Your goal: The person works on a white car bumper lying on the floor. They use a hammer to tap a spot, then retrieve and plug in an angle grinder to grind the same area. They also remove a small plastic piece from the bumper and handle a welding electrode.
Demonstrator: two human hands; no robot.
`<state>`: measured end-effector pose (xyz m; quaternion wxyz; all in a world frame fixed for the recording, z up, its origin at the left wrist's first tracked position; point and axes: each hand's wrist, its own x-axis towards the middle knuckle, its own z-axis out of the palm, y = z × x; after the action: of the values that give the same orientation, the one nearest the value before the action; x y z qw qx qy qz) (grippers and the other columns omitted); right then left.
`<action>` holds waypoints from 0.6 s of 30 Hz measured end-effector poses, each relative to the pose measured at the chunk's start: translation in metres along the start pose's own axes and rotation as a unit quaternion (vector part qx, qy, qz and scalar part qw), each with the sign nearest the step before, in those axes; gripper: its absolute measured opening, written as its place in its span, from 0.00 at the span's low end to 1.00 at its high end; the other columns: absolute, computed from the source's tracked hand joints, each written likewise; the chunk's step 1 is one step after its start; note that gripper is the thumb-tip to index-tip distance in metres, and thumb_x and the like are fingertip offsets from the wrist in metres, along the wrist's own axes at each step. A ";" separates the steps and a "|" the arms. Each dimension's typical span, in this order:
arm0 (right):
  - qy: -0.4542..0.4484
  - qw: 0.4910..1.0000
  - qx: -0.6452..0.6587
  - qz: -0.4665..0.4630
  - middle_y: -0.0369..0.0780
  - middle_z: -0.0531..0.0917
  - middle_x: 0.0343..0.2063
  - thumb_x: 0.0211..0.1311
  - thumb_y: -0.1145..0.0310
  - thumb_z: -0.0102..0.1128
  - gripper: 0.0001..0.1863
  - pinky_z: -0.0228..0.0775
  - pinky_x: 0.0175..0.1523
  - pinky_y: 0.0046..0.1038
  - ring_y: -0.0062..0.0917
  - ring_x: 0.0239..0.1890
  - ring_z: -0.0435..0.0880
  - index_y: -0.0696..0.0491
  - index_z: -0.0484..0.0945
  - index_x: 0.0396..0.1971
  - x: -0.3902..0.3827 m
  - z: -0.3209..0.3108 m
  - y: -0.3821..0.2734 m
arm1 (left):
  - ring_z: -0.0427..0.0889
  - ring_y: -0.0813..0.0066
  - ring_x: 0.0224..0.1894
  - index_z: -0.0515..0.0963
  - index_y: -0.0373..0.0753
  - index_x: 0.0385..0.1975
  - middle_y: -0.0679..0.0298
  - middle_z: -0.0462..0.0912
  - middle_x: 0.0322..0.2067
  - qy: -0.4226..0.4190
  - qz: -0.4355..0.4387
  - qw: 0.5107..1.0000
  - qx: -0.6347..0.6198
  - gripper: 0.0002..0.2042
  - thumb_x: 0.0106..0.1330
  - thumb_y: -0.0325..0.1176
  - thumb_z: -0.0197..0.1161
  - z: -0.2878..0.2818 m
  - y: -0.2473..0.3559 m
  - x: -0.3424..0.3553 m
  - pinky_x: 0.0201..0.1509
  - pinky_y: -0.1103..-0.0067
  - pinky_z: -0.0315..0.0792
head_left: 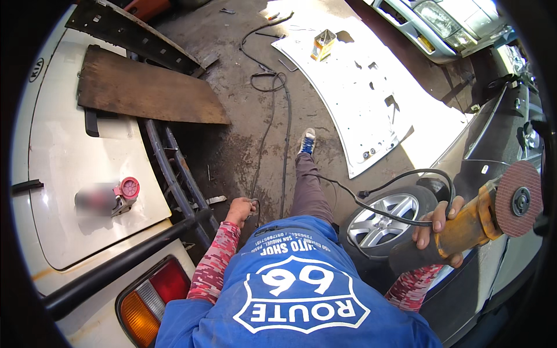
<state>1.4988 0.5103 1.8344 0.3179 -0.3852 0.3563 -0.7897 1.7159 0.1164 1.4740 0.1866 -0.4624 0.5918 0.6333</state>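
Observation:
My right hand [441, 229] grips a yellow-and-black angle grinder [469, 220] with a reddish disc [518, 203]; a loop of black cord [391, 218] passes under its fingers. My left hand [241, 210] is low on the left, closed round a black cable [258, 209] that trails onto the floor. The grinder is above a silver alloy wheel [384, 223] on a dark car [493, 133]. Left of my left hand are a black tubular bumper bar [127, 261] and a cream car [58, 151] carrying a partly blurred item with a red round part [130, 187].
A white perforated body panel [342, 98] lies on the stained floor [232, 156], with a tin [324, 45] on it. A brown board [151, 93] and dark metal strip [122, 32] rest at upper left. Cables [272, 81] snake across the floor. Another car's front [435, 26] is at upper right.

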 end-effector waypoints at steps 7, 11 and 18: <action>0.135 0.984 0.089 0.072 0.51 0.73 0.49 0.51 0.69 0.78 0.42 0.81 0.53 0.48 0.49 0.41 0.88 0.56 0.54 0.57 0.255 -0.238 -0.016 | 0.85 0.49 0.50 0.88 0.42 0.42 0.53 0.88 0.45 -0.084 0.081 0.839 0.531 0.14 0.58 0.35 0.64 0.066 0.235 0.220 0.57 0.59 0.77; 0.140 0.979 0.077 0.130 0.50 0.74 0.48 0.50 0.69 0.79 0.42 0.81 0.53 0.49 0.48 0.41 0.88 0.56 0.55 0.57 0.343 -0.322 -0.037 | 0.74 0.48 0.62 0.88 0.41 0.36 0.55 0.87 0.45 -0.138 0.122 0.793 0.581 0.11 0.59 0.35 0.63 0.095 0.349 0.264 0.63 0.50 0.69; 0.150 0.971 0.066 0.173 0.49 0.74 0.47 0.51 0.68 0.81 0.42 0.82 0.51 0.46 0.46 0.40 0.88 0.55 0.56 0.56 0.410 -0.391 -0.030 | 0.73 0.57 0.63 0.89 0.43 0.33 0.59 0.86 0.44 -0.156 0.304 0.719 0.605 0.09 0.62 0.32 0.60 0.118 0.456 0.303 0.73 0.54 0.61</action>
<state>0.9597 0.3322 1.8397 0.4175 -0.1733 0.4081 -0.7932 1.1632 0.0262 1.4774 0.3140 0.0596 0.9202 0.2260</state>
